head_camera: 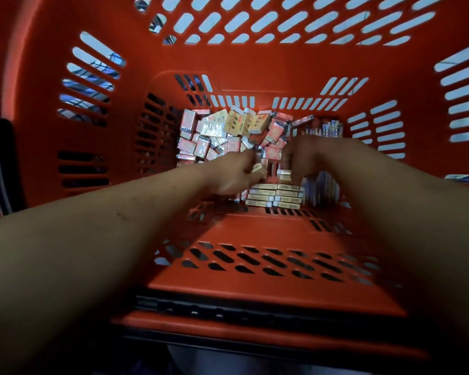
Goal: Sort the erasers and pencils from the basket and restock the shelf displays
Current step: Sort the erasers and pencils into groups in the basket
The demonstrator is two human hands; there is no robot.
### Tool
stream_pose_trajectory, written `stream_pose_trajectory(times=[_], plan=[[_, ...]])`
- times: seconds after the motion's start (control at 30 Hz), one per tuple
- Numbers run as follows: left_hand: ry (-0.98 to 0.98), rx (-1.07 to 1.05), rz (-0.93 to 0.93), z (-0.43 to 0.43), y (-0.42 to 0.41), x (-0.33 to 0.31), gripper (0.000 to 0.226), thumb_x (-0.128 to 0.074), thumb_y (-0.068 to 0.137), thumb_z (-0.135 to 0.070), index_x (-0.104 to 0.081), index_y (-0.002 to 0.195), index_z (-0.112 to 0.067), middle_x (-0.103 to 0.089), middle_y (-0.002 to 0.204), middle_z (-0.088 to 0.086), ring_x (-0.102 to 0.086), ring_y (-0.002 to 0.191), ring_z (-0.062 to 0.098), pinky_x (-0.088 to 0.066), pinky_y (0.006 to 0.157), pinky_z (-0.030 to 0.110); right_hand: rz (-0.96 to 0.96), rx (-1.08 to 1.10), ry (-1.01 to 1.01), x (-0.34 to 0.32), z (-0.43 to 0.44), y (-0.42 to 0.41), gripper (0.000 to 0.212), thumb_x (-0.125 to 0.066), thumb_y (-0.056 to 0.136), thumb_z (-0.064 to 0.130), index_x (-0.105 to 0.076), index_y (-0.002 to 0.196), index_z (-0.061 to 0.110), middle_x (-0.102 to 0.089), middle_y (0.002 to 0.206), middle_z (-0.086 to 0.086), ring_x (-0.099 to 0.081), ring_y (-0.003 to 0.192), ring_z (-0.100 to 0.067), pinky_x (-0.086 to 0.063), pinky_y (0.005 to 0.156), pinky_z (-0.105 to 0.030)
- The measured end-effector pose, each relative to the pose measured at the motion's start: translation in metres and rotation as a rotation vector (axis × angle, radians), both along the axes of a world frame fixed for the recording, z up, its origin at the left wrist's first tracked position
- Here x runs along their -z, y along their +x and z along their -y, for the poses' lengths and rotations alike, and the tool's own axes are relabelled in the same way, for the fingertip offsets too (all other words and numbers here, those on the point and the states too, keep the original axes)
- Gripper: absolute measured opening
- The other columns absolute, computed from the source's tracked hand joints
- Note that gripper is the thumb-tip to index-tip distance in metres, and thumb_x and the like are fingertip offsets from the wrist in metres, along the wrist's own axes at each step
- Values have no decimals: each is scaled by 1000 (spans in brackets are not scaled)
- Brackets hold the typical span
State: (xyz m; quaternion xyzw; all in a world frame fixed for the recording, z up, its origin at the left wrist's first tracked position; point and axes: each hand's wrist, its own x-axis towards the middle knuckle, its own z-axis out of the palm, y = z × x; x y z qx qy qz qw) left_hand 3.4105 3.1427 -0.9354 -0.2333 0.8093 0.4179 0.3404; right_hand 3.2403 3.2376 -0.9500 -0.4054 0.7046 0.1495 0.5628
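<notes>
Forearms reach down into basket. Left hand pinches one yellow eraser; right hand, fingers curled, over neat yellow stack — grip cannot tell. Loose red-and-yellow pile behind.

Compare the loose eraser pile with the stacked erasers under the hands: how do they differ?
The loose pile is jumbled, with boxes tilted every way; the stack lies flat in neat aligned rows. The loose pile mixes pink and yellow wrappers; the stack looks all yellow. Both are small wrapped boxes on the basket floor.
</notes>
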Motion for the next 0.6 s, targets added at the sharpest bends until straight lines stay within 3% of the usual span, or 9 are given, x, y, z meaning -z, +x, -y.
stream_pose_trajectory(times=[0.07,0.13,0.23,0.27,0.37,0.47,0.53,0.6], plan=[[-20,14,-12,3,3,1,37,-55,102,-39,-58,128,-13,-67,116,9,-63,104,27,-51,94,43,-3,-18,11,-3,2,1,46,-87,72,3,-71,115,4,-72,107,-16,-68,72,-25,-59,65,-38],[-14,-2,-6,5,5,1,33,-60,100,-32,-62,127,-14,-70,115,8,-65,103,26,-52,94,42,-28,-79,21,-7,3,2,46,-85,76,7,-70,119,6,-70,113,-12,-63,77,-22,-51,59,-27],[-23,-31,5,6,6,3,30,-65,97,-30,-64,121,-13,-71,110,8,-66,100,26,-53,93,43,-33,-92,50,-11,6,3,46,-84,79,8,-69,122,5,-70,106,-9,-64,81,-22,-51,57,-25],[-18,-36,9,7,6,3,29,-67,96,-30,-65,119,-12,-72,109,8,-66,99,25,-53,92,41,-27,-102,68,-12,8,3,45,-82,81,8,-68,123,4,-70,104,-10,-66,82,-23,-54,59,-28],[-6,-27,20,9,3,2,25,-71,94,-25,-67,114,-10,-71,105,10,-64,93,25,-50,83,35,-57,-116,97,-13,18,3,38,-78,85,9,-68,121,3,-72,106,-15,-71,96,-29,-61,85,-43],[-6,-22,-2,13,2,0,25,-72,93,-18,-65,115,-9,-70,107,9,-63,96,26,-48,81,33,-115,-164,76,-13,24,5,25,-75,88,16,-69,110,5,-69,84,-9,-71,81,-26,-61,86,-45],[-21,-7,3,15,3,1,26,-72,92,-15,-65,116,-8,-68,105,7,-61,94,24,-44,76,29,-141,-193,71,-11,24,7,13,-75,89,16,-67,92,6,-66,77,-8,-68,70,-23,-61,83,-41],[-17,4,16,18,3,3,26,-71,91,-12,-65,116,-8,-68,105,8,-60,93,24,-40,72,27,-182,-240,54,-9,21,9,24,-74,89,16,-56,73,9,-61,71,-7,-61,61,-19,-61,74,-37]])
